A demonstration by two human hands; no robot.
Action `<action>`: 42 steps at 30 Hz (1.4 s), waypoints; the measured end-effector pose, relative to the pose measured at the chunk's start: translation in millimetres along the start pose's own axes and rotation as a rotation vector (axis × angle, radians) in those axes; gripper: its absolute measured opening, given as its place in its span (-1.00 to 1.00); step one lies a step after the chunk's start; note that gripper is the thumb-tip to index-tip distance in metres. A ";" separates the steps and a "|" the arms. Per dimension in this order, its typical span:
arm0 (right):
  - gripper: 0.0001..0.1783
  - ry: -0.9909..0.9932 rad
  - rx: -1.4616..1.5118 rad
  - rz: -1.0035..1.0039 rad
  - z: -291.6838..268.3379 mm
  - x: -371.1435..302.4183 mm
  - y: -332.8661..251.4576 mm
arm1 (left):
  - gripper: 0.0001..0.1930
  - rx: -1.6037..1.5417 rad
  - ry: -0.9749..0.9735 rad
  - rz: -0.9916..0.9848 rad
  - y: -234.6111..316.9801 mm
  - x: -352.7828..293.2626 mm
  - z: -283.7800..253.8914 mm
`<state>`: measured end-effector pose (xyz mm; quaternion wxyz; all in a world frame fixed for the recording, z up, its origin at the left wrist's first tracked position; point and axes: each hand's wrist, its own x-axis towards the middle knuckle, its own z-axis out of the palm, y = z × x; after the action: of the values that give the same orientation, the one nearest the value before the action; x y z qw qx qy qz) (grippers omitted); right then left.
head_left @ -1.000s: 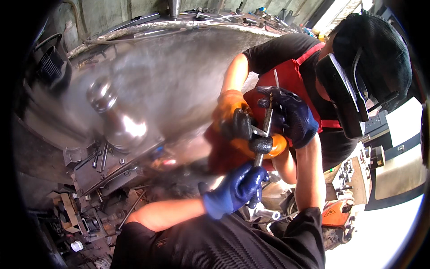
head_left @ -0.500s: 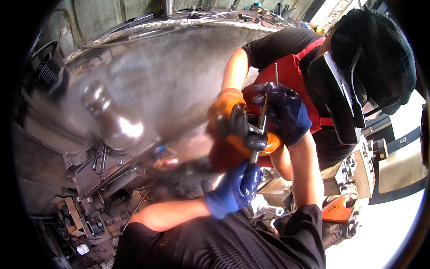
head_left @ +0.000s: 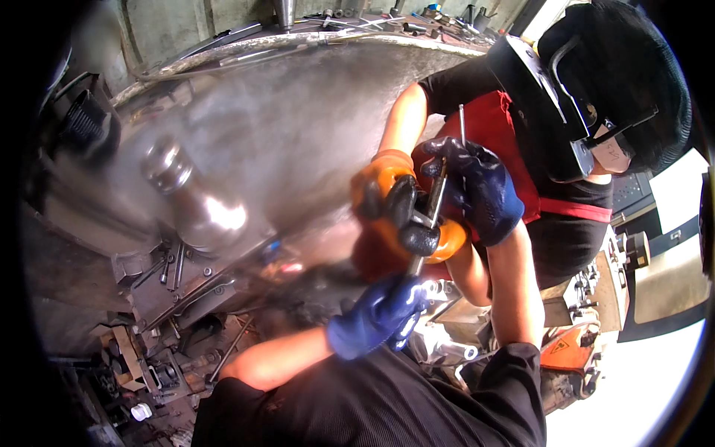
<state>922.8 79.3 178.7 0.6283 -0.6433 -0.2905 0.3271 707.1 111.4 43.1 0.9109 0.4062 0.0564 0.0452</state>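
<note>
A slim metal rod (head_left: 438,195) with a short cross-piece slants between several gloved hands. My left hand (head_left: 378,314), in a blue glove, is closed round its lower end. Near the upper end, my right hand (head_left: 480,190), in a dark, wet-looking blue glove, has its fingers curled against the rod. A thin metal pin (head_left: 462,123) sticks up behind my right hand; whether it joins the rod is hidden. Between my hands, a co-worker's orange and black gloves (head_left: 398,195) grip the rod's middle at the cross-piece.
The co-worker in a red apron (head_left: 477,123) and a dark welding helmet (head_left: 536,97) leans in close at the right. A shiny metal cylinder (head_left: 205,201) stands left on a machine. Bolts and tools (head_left: 175,264) lie below it. A curved metal tray (head_left: 313,89) spans the back.
My left hand has slid slightly down and left along the rod's lower end. The co-worker's helmet has shifted up and left and tilted. My right hand keeps its grip.
</note>
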 end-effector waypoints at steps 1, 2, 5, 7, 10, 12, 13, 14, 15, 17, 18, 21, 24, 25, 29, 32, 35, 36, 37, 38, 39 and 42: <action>-0.69 -0.033 -0.034 -0.016 -3.1 -1.4 -0.1 | -0.74 0.037 -0.020 0.016 -0.4 -2.9 -5.3; -0.70 -0.046 -0.048 -0.036 -3.3 -2.1 -0.6 | -0.74 0.061 -0.035 0.023 1.1 -3.3 -7.5; -0.68 -0.037 -0.016 0.065 1.7 -4.1 -3.8 | -0.74 0.075 -0.075 -0.029 13.3 -5.4 -6.8; -0.68 -0.022 -0.050 0.050 2.8 -5.8 -1.1 | -0.71 0.114 -0.094 -0.088 27.8 -8.2 -5.3; -0.68 -0.008 -0.053 0.061 8.3 -14.4 -4.2 | -0.68 0.193 -0.102 -0.126 43.8 -13.5 -5.3; -0.68 0.014 -0.079 0.053 14.0 -16.9 -5.2 | -0.70 0.284 -0.072 -0.090 43.3 -17.6 -10.0; -0.68 0.020 -0.093 0.041 16.7 -18.4 -4.1 | -0.71 0.330 -0.058 -0.069 43.9 -20.1 -13.0; -0.68 0.026 -0.106 0.029 19.5 -21.3 -2.2 | -0.77 0.242 -0.025 -0.063 43.1 -28.3 -13.7; -0.68 0.033 -0.119 0.023 21.7 -25.8 0.6 | -0.78 0.290 -0.019 -0.058 41.4 -32.1 -18.1; -0.68 0.018 -0.126 0.007 26.2 -36.1 -1.6 | -0.78 0.387 -0.005 -0.049 36.3 -36.9 -31.4; -0.69 0.002 -0.118 0.005 27.3 -40.9 0.0 | -0.76 0.528 0.017 -0.011 35.3 -40.2 -38.5; -0.71 -0.010 -0.145 -0.020 32.1 -51.3 6.9 | -0.76 0.547 0.079 0.092 34.2 -44.8 -50.6; -0.73 -0.066 -0.260 -0.010 44.7 -66.3 -1.5 | -0.72 0.452 0.086 0.111 36.6 -53.9 -54.5; -0.74 -0.089 -0.256 -0.014 49.4 -68.8 1.0 | -0.70 0.379 0.077 0.102 37.8 -56.6 -56.3; -0.75 -0.235 -0.335 0.014 73.4 -79.4 15.0 | -0.66 0.272 0.269 0.190 15.2 -71.7 -69.9; -0.77 -0.291 -0.665 -0.324 84.0 -80.0 31.5 | -0.62 0.945 0.419 0.438 37.7 -74.6 -61.7; -0.77 -0.388 -0.701 -0.186 90.6 -86.5 21.3 | -0.60 1.174 0.435 0.463 50.0 -86.3 -46.9; -0.79 -0.397 -0.648 -0.274 93.5 -87.6 28.8 | -0.60 1.216 0.431 0.449 53.7 -91.7 -45.4; -0.81 -0.419 -0.632 -0.249 95.5 -89.2 30.5 | -0.60 1.258 0.423 0.435 55.7 -96.7 -44.4; -0.82 -0.437 -0.615 -0.222 96.4 -90.6 32.1 | -0.67 1.261 0.449 0.494 54.8 -99.6 -41.9; -0.82 -0.452 -0.600 -0.198 98.1 -92.1 33.2 | -0.69 1.280 0.427 0.463 56.6 -102.6 -44.0; -0.78 -0.400 -0.498 -0.032 106.1 -104.4 39.1 | -0.73 1.335 0.413 0.378 62.9 -110.3 -45.6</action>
<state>773.5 61.4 145.8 0.3869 -0.6957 -0.4895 0.3559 589.3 172.6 67.0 0.4158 0.8620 0.1720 0.2336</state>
